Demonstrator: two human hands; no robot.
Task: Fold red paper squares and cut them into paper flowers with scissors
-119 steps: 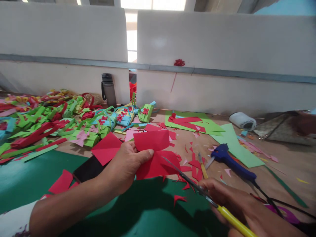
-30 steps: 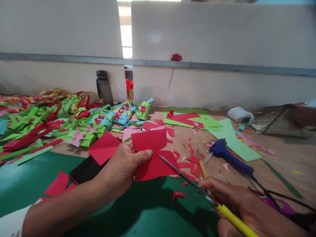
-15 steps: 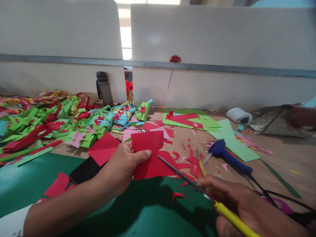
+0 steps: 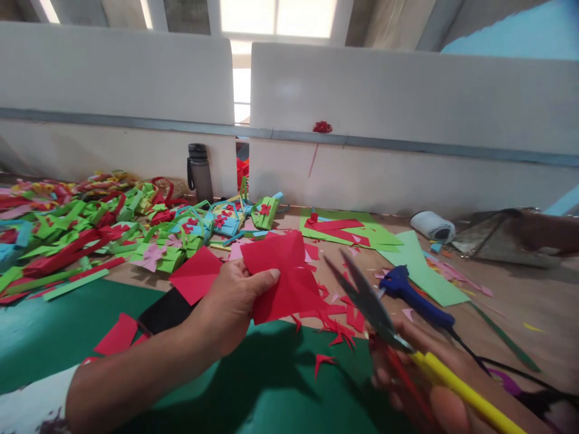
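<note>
Between the thumb and fingers of my left hand [image 4: 233,301] is a red paper square [image 4: 284,280], held above the table with slits at its upper right and creases across it. My right hand [image 4: 434,374] grips a pair of scissors [image 4: 375,304] with yellow and red handles. Their blades are parted and point up and left, a short way off the paper's right side. Small red paper scraps [image 4: 337,328] lie below the paper and the blades. Behind my left wrist, another red sheet [image 4: 196,274] rests partly over a black flat object [image 4: 165,310].
Folded paper baskets [image 4: 154,256] crowd the left side. A grey bottle [image 4: 199,172] stands by the white partition [image 4: 384,96]. To the right lie a blue glue gun [image 4: 418,295] with its cord, green paper sheets [image 4: 423,268], a white roll [image 4: 432,226] and a bag [image 4: 511,235].
The scissors have come away from the paper's right side, and their blades have spread apart. My left hand keeps its hold on the red paper. The view has tilted upward.
</note>
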